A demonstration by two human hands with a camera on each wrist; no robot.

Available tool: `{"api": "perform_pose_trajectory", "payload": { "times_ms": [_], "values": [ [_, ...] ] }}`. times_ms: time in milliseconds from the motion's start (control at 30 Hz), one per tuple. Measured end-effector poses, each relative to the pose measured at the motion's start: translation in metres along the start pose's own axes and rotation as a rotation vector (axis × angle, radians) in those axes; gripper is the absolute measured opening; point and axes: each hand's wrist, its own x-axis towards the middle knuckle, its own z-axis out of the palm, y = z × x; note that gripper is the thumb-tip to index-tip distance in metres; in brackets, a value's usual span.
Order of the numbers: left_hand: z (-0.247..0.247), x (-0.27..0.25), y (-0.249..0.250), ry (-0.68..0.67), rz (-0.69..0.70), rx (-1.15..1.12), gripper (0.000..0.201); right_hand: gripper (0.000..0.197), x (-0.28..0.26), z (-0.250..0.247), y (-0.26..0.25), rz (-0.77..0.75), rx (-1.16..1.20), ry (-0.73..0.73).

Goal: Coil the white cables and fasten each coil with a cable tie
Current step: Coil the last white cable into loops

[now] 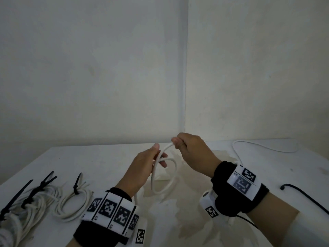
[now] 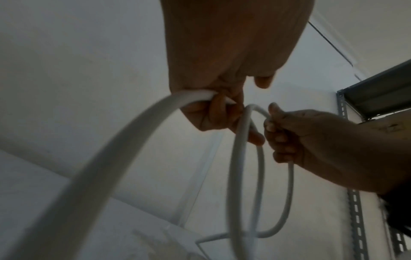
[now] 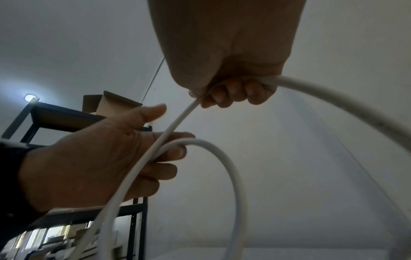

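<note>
While we coil above the table (image 1: 106,157):
Left hand (image 1: 142,168): fingers curled round the cable (image 1: 156,175) loops
Right hand (image 1: 190,150): fist closed on the cable — feeding strand
Tied coils (image 1: 73,204): table, left

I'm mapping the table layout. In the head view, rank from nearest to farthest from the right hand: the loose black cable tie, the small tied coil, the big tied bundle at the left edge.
1. Loose black cable tie, on the table to the right of the right hand.
2. Small tied coil, left of the left wrist.
3. Big tied bundle, at the far left edge.
</note>
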Motion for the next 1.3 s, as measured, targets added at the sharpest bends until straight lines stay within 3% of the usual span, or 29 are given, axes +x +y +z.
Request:
{"api": "perform_pose_trajectory", "payload": {
  "times_ms": [100, 200, 300, 433, 533, 733, 867, 933, 1133, 1300],
  "values": [
    [0.005, -0.005, 0.004, -0.070, 0.101, 0.035, 0.026, 0.034, 0.002, -0.005, 0.006, 0.083, -0.034, 0.096],
    [0.006, -0.006, 0.003, -0.059, 0.145, 0.007, 0.005, 0.032, 0.005, -0.014, 0.015, 0.156, -0.084, 0.149],
    [0.007, -0.006, 0.001, -0.063, 0.156, -0.001, 0.007, 0.027, 0.003, -0.017, 0.016, 0.152, -0.202, 0.007],
    [0.011, -0.003, 0.004, -0.070, 0.205, 0.085, 0.012, 0.033, -0.012, -0.012, -0.005, -0.091, -0.024, -0.188],
    [0.011, -0.005, 0.010, -0.070, 0.186, 0.045, 0.015, 0.019, -0.013, -0.012, -0.006, -0.025, 0.021, -0.211],
    [0.007, -0.006, 0.014, -0.062, 0.168, -0.022, 0.016, 0.042, -0.014, -0.010, 0.006, 0.062, 0.163, -0.327],
    [0.005, -0.002, 0.011, -0.031, 0.188, 0.007, 0.006, 0.039, -0.011, -0.011, 0.008, 0.104, 0.202, -0.205],
    [0.003, 0.000, 0.007, -0.030, 0.209, 0.077, 0.014, 0.036, -0.011, -0.013, 0.011, 0.116, 0.236, -0.162],
    [0.005, 0.002, 0.000, 0.011, 0.240, 0.155, 0.021, 0.027, -0.018, -0.009, 0.009, 0.137, 0.305, -0.260],
    [0.005, 0.001, 0.004, -0.036, 0.251, 0.211, 0.012, 0.031, -0.014, -0.014, 0.011, 0.134, 0.279, -0.055]
  ]
}}
